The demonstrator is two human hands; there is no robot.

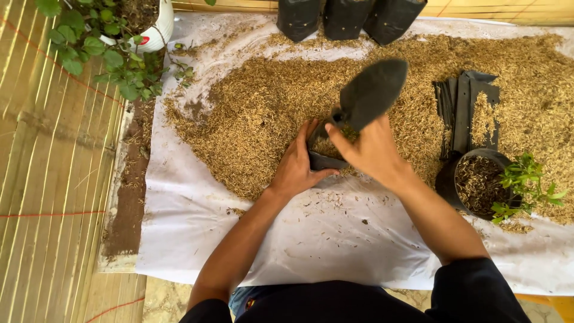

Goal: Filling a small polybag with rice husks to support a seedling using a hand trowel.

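Dark trowel (pixel 373 91) tilted above husk-filled black bag (pixel 326 157).

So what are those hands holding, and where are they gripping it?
The right hand holds a dark trowel by its handle, blade raised. The left hand grips the rim of a small black grow bag part-filled with husk.

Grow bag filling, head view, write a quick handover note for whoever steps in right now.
Left hand: holds open the rim of a small black grow bag standing on the white sheet.
Right hand: grips a dark trowel, blade raised above the bag.
Things: husk pile spread across the sheet; stack of flat empty bags to the right; three black bags stand at the far edge.
Done: one black bag with husk and a seedling stands at right; the held bag has some husk in it.
Left: the held bag looks only partly filled; the flat bags are unfilled.
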